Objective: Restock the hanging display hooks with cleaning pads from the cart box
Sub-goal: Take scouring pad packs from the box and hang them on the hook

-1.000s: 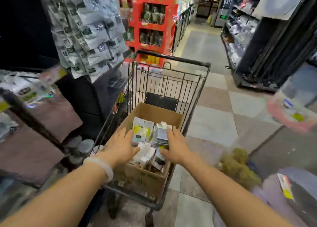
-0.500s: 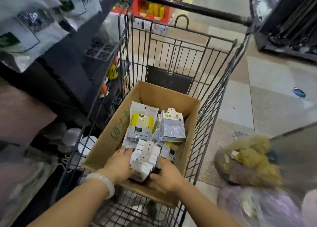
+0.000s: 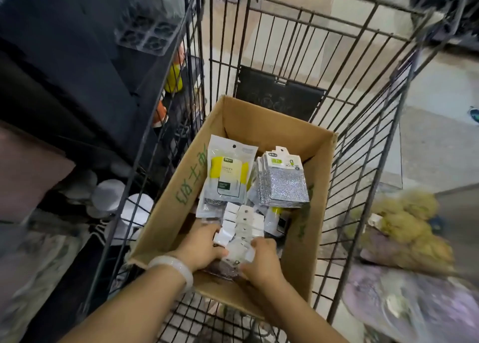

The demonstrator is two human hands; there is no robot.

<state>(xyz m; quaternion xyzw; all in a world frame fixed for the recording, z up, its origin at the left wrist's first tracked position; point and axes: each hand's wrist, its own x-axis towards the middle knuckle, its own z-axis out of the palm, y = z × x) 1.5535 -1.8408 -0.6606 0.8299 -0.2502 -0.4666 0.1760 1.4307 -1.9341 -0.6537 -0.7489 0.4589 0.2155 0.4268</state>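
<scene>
An open cardboard box sits inside a black wire cart. In the box lie a white and yellow pouch, a stack of silver glitter pads and a fanned bundle of pads with white header cards at the near end. My left hand, a pale bangle on its wrist, grips the bundle's left side. My right hand grips its right side. Both hands are down inside the box. The display hooks are out of sight.
A dark shelf unit stands close on the left with white round lids low down. Yellowish scrubbers in bags hang blurred at the right. Tiled floor lies beyond the cart.
The view has tilted down and closer onto the box. Both hands slid from the top of the goods to the near end and closed around the bundle with white cards.
</scene>
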